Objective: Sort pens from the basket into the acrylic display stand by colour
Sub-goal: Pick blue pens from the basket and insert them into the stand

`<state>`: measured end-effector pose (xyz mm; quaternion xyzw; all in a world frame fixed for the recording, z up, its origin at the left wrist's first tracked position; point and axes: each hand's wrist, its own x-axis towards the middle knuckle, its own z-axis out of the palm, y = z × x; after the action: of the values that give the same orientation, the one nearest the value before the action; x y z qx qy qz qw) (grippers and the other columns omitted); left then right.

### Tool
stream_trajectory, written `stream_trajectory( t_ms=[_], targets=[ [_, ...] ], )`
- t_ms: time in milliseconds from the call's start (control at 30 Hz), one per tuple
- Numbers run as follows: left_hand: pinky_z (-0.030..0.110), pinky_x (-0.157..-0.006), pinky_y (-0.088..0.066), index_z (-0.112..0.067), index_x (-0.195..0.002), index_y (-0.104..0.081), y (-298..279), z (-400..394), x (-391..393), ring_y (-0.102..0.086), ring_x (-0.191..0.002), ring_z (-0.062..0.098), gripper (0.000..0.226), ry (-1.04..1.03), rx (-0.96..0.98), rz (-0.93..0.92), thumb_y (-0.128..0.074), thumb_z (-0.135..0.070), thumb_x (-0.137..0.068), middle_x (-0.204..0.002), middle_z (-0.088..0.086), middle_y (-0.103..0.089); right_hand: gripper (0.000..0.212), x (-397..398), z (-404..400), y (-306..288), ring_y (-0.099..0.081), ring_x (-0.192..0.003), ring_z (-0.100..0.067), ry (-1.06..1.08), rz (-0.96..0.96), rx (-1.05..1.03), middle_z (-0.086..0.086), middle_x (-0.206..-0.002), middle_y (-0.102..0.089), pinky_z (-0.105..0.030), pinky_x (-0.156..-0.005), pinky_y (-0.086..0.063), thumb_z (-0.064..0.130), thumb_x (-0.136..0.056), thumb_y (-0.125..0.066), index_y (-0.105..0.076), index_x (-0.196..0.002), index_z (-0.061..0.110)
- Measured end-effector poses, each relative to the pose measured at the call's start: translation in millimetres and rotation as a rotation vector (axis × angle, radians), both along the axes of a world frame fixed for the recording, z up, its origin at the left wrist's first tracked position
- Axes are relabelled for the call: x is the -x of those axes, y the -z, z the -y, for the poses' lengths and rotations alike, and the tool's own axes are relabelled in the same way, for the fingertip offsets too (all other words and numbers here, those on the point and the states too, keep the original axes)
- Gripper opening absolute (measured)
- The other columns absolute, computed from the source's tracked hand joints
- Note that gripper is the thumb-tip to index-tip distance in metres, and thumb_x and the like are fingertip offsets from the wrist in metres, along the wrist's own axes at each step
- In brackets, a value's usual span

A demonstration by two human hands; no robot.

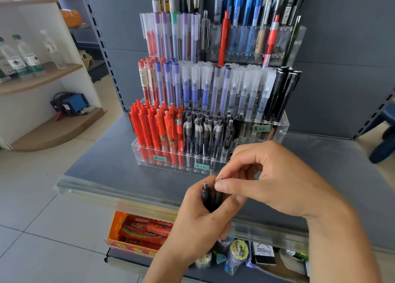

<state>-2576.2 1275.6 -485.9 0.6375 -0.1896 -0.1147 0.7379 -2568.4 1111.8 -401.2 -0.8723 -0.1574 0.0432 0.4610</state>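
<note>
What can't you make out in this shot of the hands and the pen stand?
Head view only:
- Lower barrels of the black pens: hidden inside the left hand.
- Their exact count: fingers of the right hand overlap the tips.
- Basket: out of frame.
- Clear acrylic display stand: top tier cut off by the upper edge.

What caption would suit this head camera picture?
Left hand grips black pens; right hand pinches one before the acrylic display stand.

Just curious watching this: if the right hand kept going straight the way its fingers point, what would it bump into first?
Probably the left hand gripping the black pens: the right hand points leftward and already pinches one pen's top, though depth is hard to judge.
</note>
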Motion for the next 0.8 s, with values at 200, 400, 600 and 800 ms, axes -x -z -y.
stream_trajectory(
  t_ms=[200,400,600,800],
  targets=[
    [0.024,-0.042,-0.037,-0.013,-0.07,-0.047,2.0,2.8,2.3,-0.036,-0.037,0.011,0.046,-0.002,0.007,-0.019,-0.058,-0.05,-0.094,-0.048,-0.011,-0.037,0.014,0.6,6.0,-1.5,-0.069,-0.078,-0.013,0.1,0.102,-0.174,0.005,-0.085,-0.074,-0.035,-0.073,-0.057,0.04,-0.077,-0.078,-0.08,-0.081,0.028],
    [0.023,-0.042,-0.036,-0.013,-0.07,-0.047,1.5,2.9,2.7,-0.034,-0.037,0.011,0.043,0.007,0.037,-0.019,-0.053,-0.047,-0.094,-0.049,-0.01,-0.034,0.026,-0.1,1.2,1.1,-0.07,-0.079,-0.005,0.066,-0.019,-0.072,0.013,-0.086,-0.075,-0.023,-0.071,-0.054,0.035,-0.076,-0.085,-0.073,-0.099,0.034],
    [0.029,-0.045,-0.038,-0.026,-0.067,-0.049,2.6,3.1,2.3,-0.04,-0.038,0.013,0.041,0.011,-0.026,0.023,-0.052,-0.049,-0.101,-0.05,-0.013,-0.036,0.019,-0.3,1.6,0.9,-0.073,-0.08,-0.001,0.068,-0.052,-0.05,0.014,-0.082,-0.077,-0.018,-0.072,-0.052,0.031,-0.078,-0.084,-0.076,-0.096,0.031],
    [0.028,-0.048,-0.04,-0.023,-0.069,-0.044,0.9,-0.8,2.1,-0.045,-0.04,0.017,0.039,0.037,-0.079,0.031,-0.051,-0.041,-0.103,-0.052,-0.009,-0.039,0.03,-0.6,8.4,1.7,-0.074,-0.086,-0.008,0.135,0.081,-0.319,0.005,-0.091,-0.078,-0.023,-0.076,-0.057,0.031,-0.078,-0.078,-0.077,-0.108,0.03]
  ],
)
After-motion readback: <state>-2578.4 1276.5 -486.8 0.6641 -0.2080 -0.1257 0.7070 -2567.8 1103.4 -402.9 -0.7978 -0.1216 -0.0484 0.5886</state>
